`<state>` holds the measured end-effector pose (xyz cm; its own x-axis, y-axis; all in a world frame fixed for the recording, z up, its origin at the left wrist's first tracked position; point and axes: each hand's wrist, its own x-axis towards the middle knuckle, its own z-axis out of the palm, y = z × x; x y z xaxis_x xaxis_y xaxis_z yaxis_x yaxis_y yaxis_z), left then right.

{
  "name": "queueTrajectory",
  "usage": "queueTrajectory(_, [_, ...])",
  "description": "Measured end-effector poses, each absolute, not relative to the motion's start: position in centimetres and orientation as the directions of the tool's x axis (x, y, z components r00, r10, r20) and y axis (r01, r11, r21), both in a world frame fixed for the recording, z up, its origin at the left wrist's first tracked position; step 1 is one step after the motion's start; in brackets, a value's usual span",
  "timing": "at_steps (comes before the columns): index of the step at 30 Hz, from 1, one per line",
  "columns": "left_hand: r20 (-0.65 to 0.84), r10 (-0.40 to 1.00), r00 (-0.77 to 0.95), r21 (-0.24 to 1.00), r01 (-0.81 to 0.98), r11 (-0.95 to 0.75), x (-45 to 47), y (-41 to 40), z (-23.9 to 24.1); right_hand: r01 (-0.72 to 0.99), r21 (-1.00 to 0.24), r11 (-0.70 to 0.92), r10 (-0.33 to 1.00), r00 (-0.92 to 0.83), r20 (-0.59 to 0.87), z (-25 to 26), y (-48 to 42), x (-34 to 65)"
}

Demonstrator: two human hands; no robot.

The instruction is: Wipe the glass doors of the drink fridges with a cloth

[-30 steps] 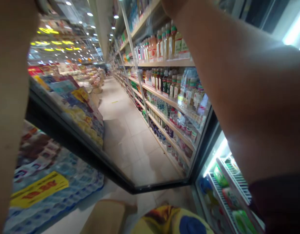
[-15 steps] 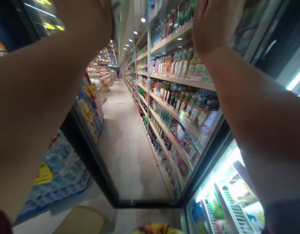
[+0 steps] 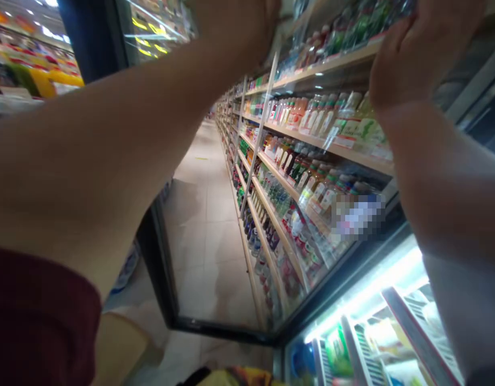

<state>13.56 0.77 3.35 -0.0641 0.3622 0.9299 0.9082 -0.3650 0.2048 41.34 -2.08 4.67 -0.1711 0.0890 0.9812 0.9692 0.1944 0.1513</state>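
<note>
Both my arms are raised in front of an open, black-framed glass door (image 3: pixel 223 331). My left hand (image 3: pixel 241 24) is at the top of the view, close to the pane. A pale, blurred edge shows beside its closed fingers, too unclear to name. My right hand (image 3: pixel 426 51) is raised at the upper right by the glass, its thumb side showing. The top edge of the picture cuts off its fingers, so I cannot tell their shape. Through the pane, shelves of bottled drinks (image 3: pixel 312 115) line the aisle.
A lit fridge (image 3: pixel 392 335) with packaged goods on wire racks stands at the lower right. Tiled floor (image 3: pixel 203 236) runs down the aisle. Yellow and red displays (image 3: pixel 38 75) show at the far left. A tan, rounded object (image 3: pixel 121 346) is low on the left.
My left hand has moved to the right across the view, and its dark red sleeve shows more. The view has turned, so my right hand and the shelves sit further right.
</note>
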Motion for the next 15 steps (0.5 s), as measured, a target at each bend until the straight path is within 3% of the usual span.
queueTrajectory(3, [0.904, 0.259, 0.342, -0.175, 0.846, -0.504, 15.4, -1.8, 0.8, 0.959, 0.202, 0.2, 0.047, -0.215, 0.976, 4.9, -1.4, 42.4])
queueTrajectory(5, [0.857, 0.199, 0.476, -0.303, 0.777, -0.552, 15.7, -2.7, 0.0, 0.953, 0.24, 0.187, 0.045, -0.252, 0.967, 5.1, -0.7, 43.4])
queueTrajectory(10, [0.814, 0.218, 0.538, -0.407, 0.797, -0.445, 15.3, -2.4, 0.5, 0.897, 0.394, 0.201, -0.004, -0.402, 0.916, 4.6, -1.2, 43.9])
queueTrajectory(13, [0.822, 0.273, 0.5, -0.344, 0.818, -0.462, 15.4, -2.5, 1.1, 0.823, 0.513, 0.242, -0.035, -0.521, 0.853, 3.3, -3.5, 40.5])
queueTrajectory(15, [0.83, 0.259, 0.493, -0.29, 0.779, -0.555, 15.3, -2.2, 1.7, 0.841, 0.46, 0.286, -0.066, -0.462, 0.885, 2.4, -4.9, 36.6])
